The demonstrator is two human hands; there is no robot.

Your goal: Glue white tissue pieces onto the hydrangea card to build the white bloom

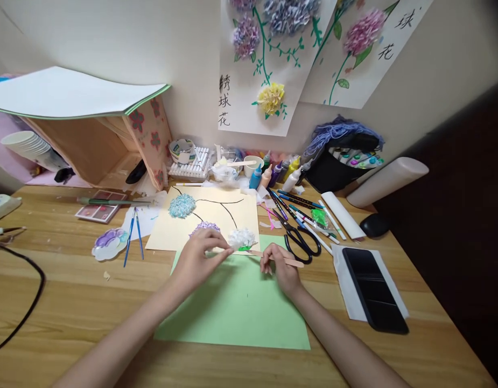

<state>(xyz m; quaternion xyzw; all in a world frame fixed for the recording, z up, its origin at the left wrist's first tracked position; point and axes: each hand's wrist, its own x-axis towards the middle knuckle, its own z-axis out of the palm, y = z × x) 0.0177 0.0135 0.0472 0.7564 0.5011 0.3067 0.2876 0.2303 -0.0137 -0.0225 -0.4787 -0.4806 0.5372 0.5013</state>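
My right hand (281, 268) grips a flat wooden craft stick (295, 263). Its far end reaches a small bright green patch (244, 248) at the lower edge of a fluffy white flower (241, 237). My left hand (201, 253) comes in from the left with thumb and forefinger pinched close to that patch; whatever lies between them is too small to make out. The white flower sits on a cream sheet (162, 237) with drawn dark stems, a blue flower (182, 206) and a purple flower (204, 227) partly behind my left hand. Underneath my hands lies a green sheet (232, 318).
Black-handled scissors (303, 242) and several pens (301, 200) lie to the right, beyond them a phone (373, 291) on white paper. Paint bottles (275, 173) stand at the back. Left are two blue brushes (130, 237) and a palette (109, 245).
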